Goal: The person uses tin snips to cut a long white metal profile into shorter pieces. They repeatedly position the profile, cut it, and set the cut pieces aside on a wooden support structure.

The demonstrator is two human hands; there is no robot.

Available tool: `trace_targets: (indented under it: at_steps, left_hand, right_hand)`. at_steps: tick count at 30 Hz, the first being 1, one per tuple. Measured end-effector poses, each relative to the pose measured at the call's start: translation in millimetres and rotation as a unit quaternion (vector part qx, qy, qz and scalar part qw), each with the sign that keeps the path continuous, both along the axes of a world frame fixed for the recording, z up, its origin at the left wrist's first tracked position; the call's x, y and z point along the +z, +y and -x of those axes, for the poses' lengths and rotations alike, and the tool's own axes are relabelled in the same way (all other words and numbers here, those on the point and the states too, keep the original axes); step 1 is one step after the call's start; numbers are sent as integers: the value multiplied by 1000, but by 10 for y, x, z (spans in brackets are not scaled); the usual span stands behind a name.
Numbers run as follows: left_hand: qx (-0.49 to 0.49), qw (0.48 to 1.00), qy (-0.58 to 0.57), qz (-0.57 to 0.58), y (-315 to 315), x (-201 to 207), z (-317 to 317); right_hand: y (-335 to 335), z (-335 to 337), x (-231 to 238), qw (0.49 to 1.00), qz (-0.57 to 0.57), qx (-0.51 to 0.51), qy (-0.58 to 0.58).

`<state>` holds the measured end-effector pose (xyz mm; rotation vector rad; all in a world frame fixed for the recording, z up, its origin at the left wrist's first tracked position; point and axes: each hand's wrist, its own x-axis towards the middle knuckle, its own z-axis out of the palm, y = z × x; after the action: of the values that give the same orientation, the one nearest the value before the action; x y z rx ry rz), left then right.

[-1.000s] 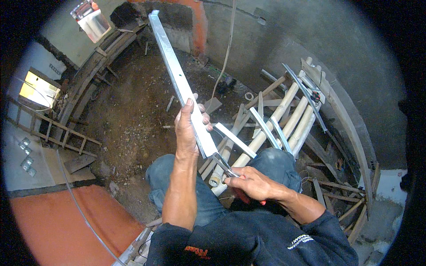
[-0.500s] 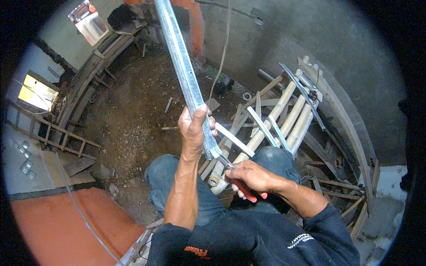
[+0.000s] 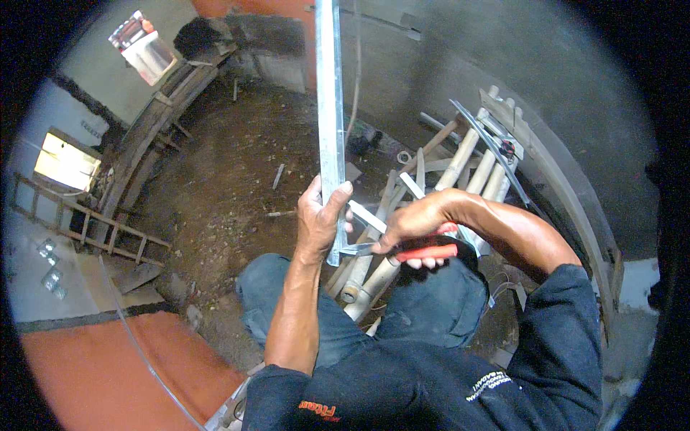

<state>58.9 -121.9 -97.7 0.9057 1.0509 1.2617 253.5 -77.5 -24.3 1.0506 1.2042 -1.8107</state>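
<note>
My left hand [image 3: 316, 224] is wrapped round a long galvanized metal channel [image 3: 329, 108], close to its lower end. The channel rises nearly upright and runs out past the top of the picture. In my right hand [image 3: 415, 221] is a pair of red-handled tin snips [image 3: 431, 253], held level to the right of the channel. Their jaws meet a small metal flap at the channel's lower end; how firmly they bite cannot be made out. Below and around my hands are my bent knees in blue trousers.
Bamboo poles [image 3: 460, 161] and cut metal strips lie piled to the right, beside a wall with long planks [image 3: 560, 176]. A wooden ladder [image 3: 86, 223] lies at the left. An orange surface [image 3: 122, 366] fills the lower left. A cable [image 3: 356, 79] hangs behind the channel.
The channel has swung more upright, its top moving right. My right hand has risen and turned, bringing the snips from a downward slant to level, with my elbow raised outward.
</note>
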Motion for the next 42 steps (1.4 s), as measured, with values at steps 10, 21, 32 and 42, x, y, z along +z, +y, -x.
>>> trace_targets:
  at_steps: [10,21,32,42]
  left_hand:
    - [114,912,-394,9,212,-284,379]
    - [-29,738,-671,71,54,-277,171]
    - [-66,757,-646,78,-20,-249,74]
    - [-20,774,-627,84,-21,-244,39]
  right_hand:
    - [-822,-180,112,849,-420,-254,198]
    - [-1118,414,-323,674,-445,-510,297]
    - [-1147,490,-352,582,-653,-380,301]
    - [-1058,465,-204,634,-619,-369,281]
